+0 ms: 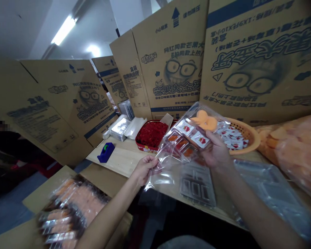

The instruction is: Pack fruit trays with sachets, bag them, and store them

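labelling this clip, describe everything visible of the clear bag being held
The clear bag looks like thin, glossy plastic, wrinkled and tilted above the table. A compartmented tray is apparently inside, with orange pieces, white sachets and reddish contents. The left hand pinches its loose, unfilled end; the right hand grips the filled part.

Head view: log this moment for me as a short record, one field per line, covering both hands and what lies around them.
Left hand: pinching the edge of a clear bag
Right hand: holding a filled tray, tilted
Tray contents: include orange pieces and white packets with red print
Tray and bag: overlapping; cannot tell how far the tray is inside
On the table: blue tape dispenser, red tin, orange basket, second tray
Backdrop: printed cardboard boxes
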Motion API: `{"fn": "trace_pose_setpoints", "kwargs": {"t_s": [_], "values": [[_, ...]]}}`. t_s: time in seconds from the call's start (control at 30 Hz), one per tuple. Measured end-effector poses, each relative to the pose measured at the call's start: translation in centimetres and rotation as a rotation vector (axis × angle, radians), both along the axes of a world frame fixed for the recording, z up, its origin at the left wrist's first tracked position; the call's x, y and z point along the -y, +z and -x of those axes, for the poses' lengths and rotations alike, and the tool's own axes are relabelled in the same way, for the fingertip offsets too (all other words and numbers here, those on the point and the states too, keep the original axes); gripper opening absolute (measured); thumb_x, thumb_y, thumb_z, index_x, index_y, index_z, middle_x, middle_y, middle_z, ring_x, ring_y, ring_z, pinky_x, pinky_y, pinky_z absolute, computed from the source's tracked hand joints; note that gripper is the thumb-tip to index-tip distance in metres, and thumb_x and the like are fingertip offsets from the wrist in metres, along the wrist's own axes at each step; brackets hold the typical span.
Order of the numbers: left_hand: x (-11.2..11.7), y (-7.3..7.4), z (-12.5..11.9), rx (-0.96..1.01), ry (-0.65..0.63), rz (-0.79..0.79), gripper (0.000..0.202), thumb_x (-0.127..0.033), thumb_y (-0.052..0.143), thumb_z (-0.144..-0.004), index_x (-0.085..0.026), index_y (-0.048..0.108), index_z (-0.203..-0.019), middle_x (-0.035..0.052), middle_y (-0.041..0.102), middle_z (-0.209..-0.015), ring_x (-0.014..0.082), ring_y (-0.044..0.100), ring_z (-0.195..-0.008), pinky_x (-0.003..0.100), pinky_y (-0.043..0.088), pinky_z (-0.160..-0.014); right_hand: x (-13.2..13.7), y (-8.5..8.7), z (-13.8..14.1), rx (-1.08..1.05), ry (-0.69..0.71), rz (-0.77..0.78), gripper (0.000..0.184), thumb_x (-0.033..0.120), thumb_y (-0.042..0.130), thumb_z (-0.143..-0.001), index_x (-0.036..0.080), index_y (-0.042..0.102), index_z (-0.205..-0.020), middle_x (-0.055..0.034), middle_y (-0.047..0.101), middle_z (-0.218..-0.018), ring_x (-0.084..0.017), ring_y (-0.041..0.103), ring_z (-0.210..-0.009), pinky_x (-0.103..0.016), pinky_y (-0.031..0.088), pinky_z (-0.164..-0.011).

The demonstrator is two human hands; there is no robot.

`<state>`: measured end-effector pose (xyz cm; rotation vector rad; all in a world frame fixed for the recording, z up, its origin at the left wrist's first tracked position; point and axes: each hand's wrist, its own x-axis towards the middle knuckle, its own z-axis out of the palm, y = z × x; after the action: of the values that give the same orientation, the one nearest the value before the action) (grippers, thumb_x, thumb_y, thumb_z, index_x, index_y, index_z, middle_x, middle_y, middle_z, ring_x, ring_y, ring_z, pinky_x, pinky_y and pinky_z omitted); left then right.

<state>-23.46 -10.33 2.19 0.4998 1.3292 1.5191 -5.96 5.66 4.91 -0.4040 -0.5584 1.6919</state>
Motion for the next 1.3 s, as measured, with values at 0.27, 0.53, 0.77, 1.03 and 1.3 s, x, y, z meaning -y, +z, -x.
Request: {"fn": "trace_pose_setpoints", "kwargs": {"t_s": [0.27, 0.53, 0.77, 1.03, 1.3], "values": [[0.6, 0.2, 0.2, -0.062, 0.002, -0.025, 0.042, -0.04, 0.084, -0.05, -0.014, 0.055, -0.067, -0.0013, 0.06, -0.06, 0.0103, 0.057, -0.055, 0.027, 0.051, -0.06, 0.0, -0.3, -0.3, 0.054, 0.184, 0.046, 0.022, 0.013, 0.06, -0.074, 0.017, 0.066, -0.094, -0.0046, 0.072, -0.086, -0.019, 0.068, -0.08, -0.03, 0.059, -0.07], [0.2, 1.2, -0.6, -0.23, -0.317, -0.003, 0.047, -0.041, 0.079, -0.059, -0.012, 0.066, -0.094, 0.0039, 0.067, -0.074, 0.0107, 0.059, -0.06, 0.021, 0.045, -0.057, 1.8, 0.2, 0.2, 0.296, 0.429, -0.041, 0.021, 0.021, 0.063, -0.075, 0.019, 0.065, -0.096, -0.0051, 0.071, -0.091, -0.021, 0.068, -0.077, -0.035, 0.058, -0.069], [-0.6, 0.5, -0.1, 0.065, -0.292, 0.086, 0.044, -0.048, 0.07, -0.069, -0.011, 0.068, -0.091, 0.0102, 0.07, -0.085, 0.0202, 0.066, -0.066, 0.032, 0.052, -0.062, 2.5, -0.4, 1.3, 0.365, 0.49, -0.05, 0.015, 0.024, 0.062, -0.074, 0.02, 0.067, -0.088, -0.0048, 0.071, -0.088, -0.022, 0.066, -0.086, -0.034, 0.056, -0.076], [-1.2, -0.2, -0.2, 0.279, -0.242, -0.054, 0.03, -0.029, 0.069, -0.073, -0.009, 0.066, -0.095, 0.0091, 0.07, -0.081, 0.0162, 0.065, -0.065, 0.028, 0.052, -0.066, 4.1, -1.2, 0.7, 0.486, 0.601, -0.007, 0.018, 0.026, 0.074, -0.064, 0.021, 0.059, -0.074, 0.0017, 0.064, -0.068, -0.016, 0.063, -0.067, -0.026, 0.052, -0.061], [-0.3, -1.0, -0.3, 0.38, -0.229, -0.023, 0.026, -0.024, 0.068, -0.073, -0.009, 0.065, -0.095, 0.0073, 0.069, -0.08, 0.0153, 0.065, -0.066, 0.029, 0.051, -0.07, 2.6, -0.6, 1.1, 0.677, 0.402, -0.101, 0.044, 0.035, 0.075, -0.058, 0.028, 0.063, -0.1, -0.0018, 0.066, -0.1, -0.015, 0.063, -0.075, -0.02, 0.051, -0.053]]}}
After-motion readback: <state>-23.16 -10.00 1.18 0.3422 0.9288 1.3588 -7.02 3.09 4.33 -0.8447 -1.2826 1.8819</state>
